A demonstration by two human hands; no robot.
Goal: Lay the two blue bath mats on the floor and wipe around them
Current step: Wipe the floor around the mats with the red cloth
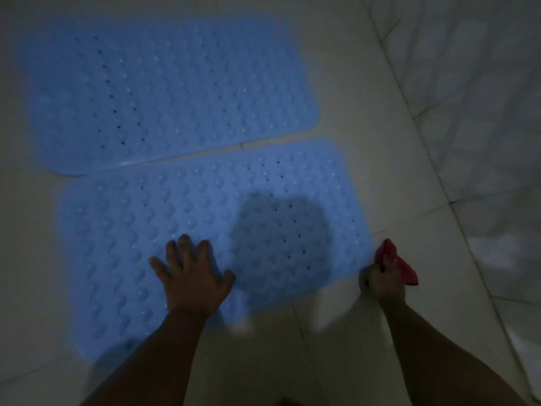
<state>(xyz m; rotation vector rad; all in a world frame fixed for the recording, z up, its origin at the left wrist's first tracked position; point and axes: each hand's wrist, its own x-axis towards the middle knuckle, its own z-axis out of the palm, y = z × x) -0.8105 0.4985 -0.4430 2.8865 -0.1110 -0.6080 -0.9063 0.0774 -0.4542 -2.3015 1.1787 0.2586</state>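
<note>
Left hand [191, 278] presses flat on the near mat [205, 218]; right hand [383, 281] grips red cloth [402, 266], should wipe close along edge

Left hand [191, 276]: fingers spread, palm pressed flat, forearm extended forward. Right hand [383, 284]: fingers curled in a closed grip, forearm angled inward.

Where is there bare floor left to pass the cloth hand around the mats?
Bare tile runs between the near mat and the wall, right of the right hand gripping the red cloth. More lies left of both mats. Tight: the far mat nearly meets the near one, where the left hand presses flat.
</note>
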